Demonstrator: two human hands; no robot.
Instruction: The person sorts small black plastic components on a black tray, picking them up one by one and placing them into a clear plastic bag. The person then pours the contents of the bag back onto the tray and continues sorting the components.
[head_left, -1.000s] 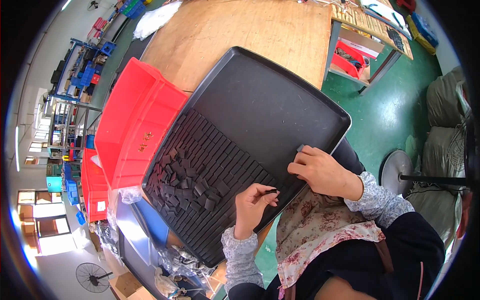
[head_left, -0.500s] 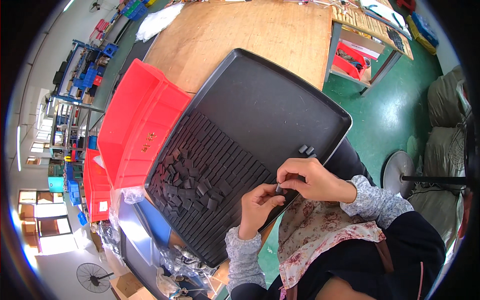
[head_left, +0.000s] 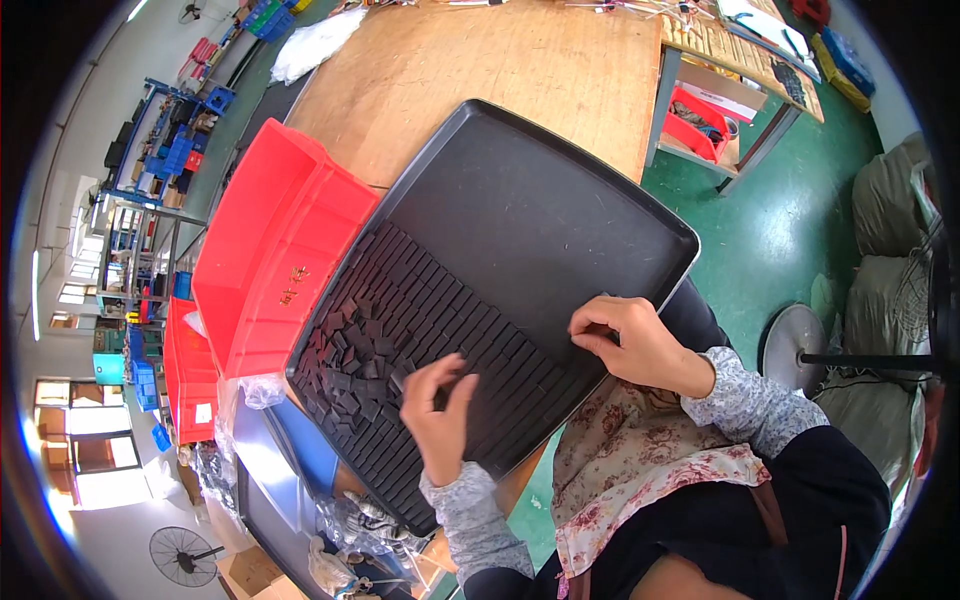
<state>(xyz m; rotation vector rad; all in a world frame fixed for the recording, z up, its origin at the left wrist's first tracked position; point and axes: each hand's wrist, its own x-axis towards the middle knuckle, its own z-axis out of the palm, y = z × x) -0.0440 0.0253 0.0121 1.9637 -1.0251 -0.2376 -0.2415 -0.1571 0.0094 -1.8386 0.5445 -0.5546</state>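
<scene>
A large black tray [head_left: 560, 190] lies before me. Small black rectangular pieces [head_left: 450, 300] stand in tight rows across its near-left half. Over these rows is a loose heap of similar pieces [head_left: 350, 350], lying at all angles. My left hand [head_left: 438, 410] hovers at the heap's right edge with thumb and forefinger apart; I see no piece held in it. On the right, my right hand [head_left: 640, 345] is low over the tray near its right rim, fingertips pinched together. Something dark shows under those fingers, but I cannot make out what it is.
A red plastic bin [head_left: 290, 250] stands against the tray's left side, with another red bin [head_left: 190, 370] beyond it. The tray rests on a wooden table [head_left: 560, 60]. Clear plastic bags [head_left: 350, 520] lie at lower left. A round-based stand [head_left: 795, 340] is on the green floor.
My hands, together over the tray's near edge before, have parted. The left has moved left to the heap; the right has moved slightly up and right, covering the spot where small loose pieces stood.
</scene>
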